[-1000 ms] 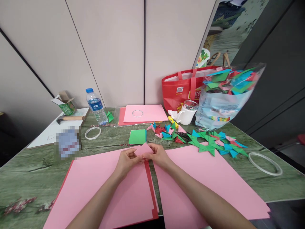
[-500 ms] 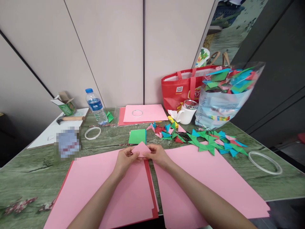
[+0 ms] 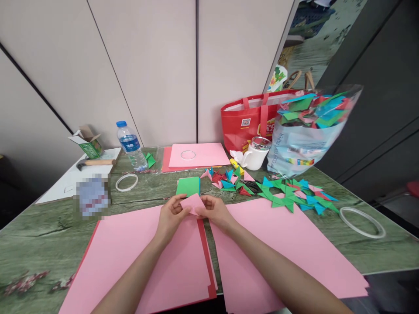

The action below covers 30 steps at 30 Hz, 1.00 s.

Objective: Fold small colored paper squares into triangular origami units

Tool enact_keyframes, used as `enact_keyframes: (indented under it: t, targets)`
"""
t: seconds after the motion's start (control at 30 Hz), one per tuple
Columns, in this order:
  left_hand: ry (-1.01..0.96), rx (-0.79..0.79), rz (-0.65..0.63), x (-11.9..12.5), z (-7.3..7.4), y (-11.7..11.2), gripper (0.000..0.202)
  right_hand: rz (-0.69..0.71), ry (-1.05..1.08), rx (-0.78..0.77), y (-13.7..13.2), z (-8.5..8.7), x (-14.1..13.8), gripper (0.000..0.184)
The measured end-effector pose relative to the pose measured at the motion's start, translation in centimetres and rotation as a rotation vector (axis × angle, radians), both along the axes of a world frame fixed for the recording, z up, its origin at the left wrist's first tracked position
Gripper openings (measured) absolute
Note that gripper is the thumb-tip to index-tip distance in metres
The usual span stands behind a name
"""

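Pink sheets [image 3: 163,257] lie on the bench [image 3: 36,244] under both hands. The left hand [image 3: 170,219] and right hand [image 3: 216,211] pinch a small pink paper [image 3: 192,203] between them. Just beyond the hands is a green stack [image 3: 188,186]; past the right hand lie folded pieces [image 3: 217,178], then a mug [image 3: 256,158] and a red bag [image 3: 235,128].

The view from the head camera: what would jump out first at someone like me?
Probably the bulging clear bag at the right rear, crammed with bright paper pieces, in front of a red tote bag. Then the large pink sheets spread across the near side of the table. At the centre, the left hand and right hand hold a small pink paper.
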State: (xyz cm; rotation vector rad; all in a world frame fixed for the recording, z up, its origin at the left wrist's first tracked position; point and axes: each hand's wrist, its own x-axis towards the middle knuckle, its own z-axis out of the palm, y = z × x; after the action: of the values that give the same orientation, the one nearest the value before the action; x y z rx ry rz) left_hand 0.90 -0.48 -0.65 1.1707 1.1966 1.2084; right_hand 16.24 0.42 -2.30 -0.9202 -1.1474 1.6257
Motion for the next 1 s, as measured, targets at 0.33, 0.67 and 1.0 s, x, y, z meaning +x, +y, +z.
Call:
enact_keyframes:
  t: [0.33, 0.67, 1.0]
  targets:
    - [0.011, 0.025, -0.021, -0.2, 0.0, 0.1, 0.05, -0.146, -0.176, 0.256, 0.5, -0.1, 0.0, 0.015]
    - [-0.017, 0.05, -0.083, 0.1, 0.4, -0.1, 0.049, -0.205, -0.248, 0.276, 0.3, 0.1, 0.2, 0.018]
    - [-0.008, 0.04, 0.047, -0.8, -0.5, 0.4, 0.055, -0.095, -0.267, 0.452, -0.1, -0.4, 0.0, 0.039]
